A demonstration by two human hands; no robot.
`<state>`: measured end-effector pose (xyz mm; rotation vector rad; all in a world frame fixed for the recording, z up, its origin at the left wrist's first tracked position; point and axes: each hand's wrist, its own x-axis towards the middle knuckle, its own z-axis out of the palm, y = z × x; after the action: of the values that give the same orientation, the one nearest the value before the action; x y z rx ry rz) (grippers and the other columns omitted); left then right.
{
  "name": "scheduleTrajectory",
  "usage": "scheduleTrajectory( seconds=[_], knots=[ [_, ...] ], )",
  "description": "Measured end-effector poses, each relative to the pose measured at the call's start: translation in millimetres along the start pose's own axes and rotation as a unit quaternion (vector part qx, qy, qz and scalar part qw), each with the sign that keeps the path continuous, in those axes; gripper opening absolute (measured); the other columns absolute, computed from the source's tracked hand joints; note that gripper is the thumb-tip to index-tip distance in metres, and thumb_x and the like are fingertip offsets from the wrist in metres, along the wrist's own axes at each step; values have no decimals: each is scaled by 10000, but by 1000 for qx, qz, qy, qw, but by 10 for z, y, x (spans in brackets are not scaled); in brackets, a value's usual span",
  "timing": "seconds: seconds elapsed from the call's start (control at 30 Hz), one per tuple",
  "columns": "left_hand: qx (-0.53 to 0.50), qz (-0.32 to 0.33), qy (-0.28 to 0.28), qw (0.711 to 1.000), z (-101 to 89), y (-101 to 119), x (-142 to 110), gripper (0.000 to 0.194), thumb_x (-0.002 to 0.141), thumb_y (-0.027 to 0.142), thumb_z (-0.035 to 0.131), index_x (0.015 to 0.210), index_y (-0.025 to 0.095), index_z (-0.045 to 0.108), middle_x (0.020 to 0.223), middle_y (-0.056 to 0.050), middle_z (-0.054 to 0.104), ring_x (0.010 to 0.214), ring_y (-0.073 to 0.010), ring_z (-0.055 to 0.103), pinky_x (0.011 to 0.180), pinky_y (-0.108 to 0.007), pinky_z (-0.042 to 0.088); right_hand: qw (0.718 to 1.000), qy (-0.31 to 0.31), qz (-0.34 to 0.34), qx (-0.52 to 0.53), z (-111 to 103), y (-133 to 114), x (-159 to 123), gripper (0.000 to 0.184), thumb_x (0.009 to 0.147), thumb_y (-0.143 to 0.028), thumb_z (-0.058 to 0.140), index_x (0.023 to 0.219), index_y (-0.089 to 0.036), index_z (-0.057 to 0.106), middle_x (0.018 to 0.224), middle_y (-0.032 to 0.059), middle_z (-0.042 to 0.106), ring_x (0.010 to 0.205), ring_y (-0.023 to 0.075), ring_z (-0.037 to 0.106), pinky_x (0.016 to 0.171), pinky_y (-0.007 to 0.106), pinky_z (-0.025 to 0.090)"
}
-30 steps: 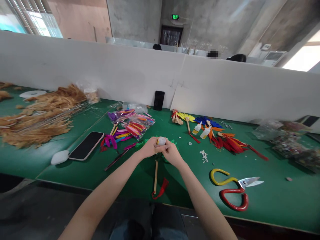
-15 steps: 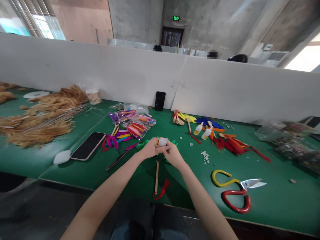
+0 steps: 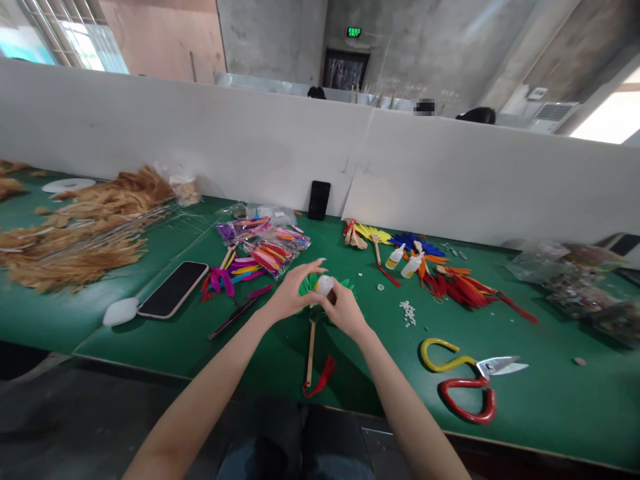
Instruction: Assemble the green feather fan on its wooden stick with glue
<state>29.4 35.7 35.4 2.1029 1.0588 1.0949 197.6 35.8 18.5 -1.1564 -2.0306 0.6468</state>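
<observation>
Bottle [image 3: 325, 286] sits gripped in right hand [image 3: 346, 311], left hand [image 3: 289, 295] spread open alongside.

Left hand [image 3: 290, 293] spread, right hand [image 3: 346, 309] curled

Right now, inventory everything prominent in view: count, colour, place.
Fan: one, green, red-tasselled, centre front
Held bottle: one, white-yellow, above fan
Other bottles: two, white-yellow, right of centre
Scissors: one, yellow-red handles, right
Beads: many, white, behind-left of scissors
Feathers: many, multicoloured, either side of fan
Plumes: many, brown, far left
Table: one, green, foreground
Divider: one, white, behind table
Phones: two, black-screened, left and against divider
Case: one, white, beside left phone
Plastic bags: several, clear, left and far right
Exit sign: one, green, back wall
Left hand: one, bare, open by bottle
Right hand: one, bare, on bottle
</observation>
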Motion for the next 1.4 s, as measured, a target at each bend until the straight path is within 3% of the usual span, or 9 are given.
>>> scheduleTrajectory(
  seconds=[0.07, 0.17, 0.3, 0.43, 0.57, 0.77, 1.13, 1.4],
  knots=[
    [35, 4, 89, 995, -59, 50, -160, 496, 877, 403, 453, 1327, 202, 390, 1241, -97, 567, 1207, -235, 441, 1028, -398, 290, 1000, 10, 14, 2, -9, -7, -1, 226, 827, -425, 507, 759, -211, 476, 563, -34, 434, 484, 138, 411, 465, 248, 297],
    [90, -7, 194, 977, -12, 145, -511, 332, 914, 247, 404, 1237, 207, 467, 1104, -66, 645, 1106, -191, 533, 971, -357, 367, 1000, 8, 20, 10, -10, 0, 0, 278, 820, -469, 516, 722, -219, 445, 543, -48, 393, 473, 129, 387, 462, 246, 276],
    [225, 17, 142, 964, 266, 284, -984, 282, 878, 138, 438, 1126, 214, 548, 1083, -50, 660, 1083, -200, 553, 941, -373, 387, 999, 8, 23, 21, 22, 15, 4, 306, 815, -478, 522, 692, -217, 420, 530, -60, 371, 457, 112, 370, 458, 238, 262],
    [278, 24, 61, 958, 501, 381, -1218, 365, 895, 164, 410, 1255, 184, 461, 1211, -73, 599, 1191, -205, 486, 984, -378, 383, 1000, 4, 17, 23, 53, 23, 14, 334, 807, -501, 521, 678, -214, 408, 530, -62, 361, 453, 104, 357, 452, 236, 251],
    [283, 23, -1, 959, 561, 389, -1261, 458, 908, 228, 426, 1356, 180, 341, 1319, -67, 515, 1278, -189, 390, 1020, -356, 379, 1000, 3, 19, 16, 63, 29, 18, 349, 802, -517, 522, 675, -215, 403, 531, -61, 368, 457, 103, 356, 458, 236, 255],
    [304, 22, -47, 951, 561, 346, -1278, 514, 911, 256, 432, 1395, 175, 277, 1393, -58, 428, 1319, -191, 321, 1056, -379, 338, 1000, -6, 21, 16, 76, 15, 13, 348, 806, -520, 517, 680, -213, 411, 534, -58, 380, 466, 107, 368, 463, 233, 267],
    [348, 45, -75, 933, 566, 347, -1262, 545, 900, 259, 444, 1404, 160, 261, 1406, -40, 409, 1317, -204, 321, 1054, -398, 334, 1000, 4, 23, 0, 51, 14, 12, 359, 802, -522, 511, 657, -213, 400, 517, -58, 389, 450, 102, 376, 449, 229, 267],
    [358, 50, -63, 930, 601, 297, -1289, 559, 891, 231, 455, 1406, 159, 249, 1375, -35, 454, 1316, -201, 325, 1055, -404, 318, 999, 24, 44, -18, -13, 85, 14, 377, 785, -537, 526, 638, -214, 401, 506, -65, 379, 444, 98, 361, 449, 231, 254]
  ],
)
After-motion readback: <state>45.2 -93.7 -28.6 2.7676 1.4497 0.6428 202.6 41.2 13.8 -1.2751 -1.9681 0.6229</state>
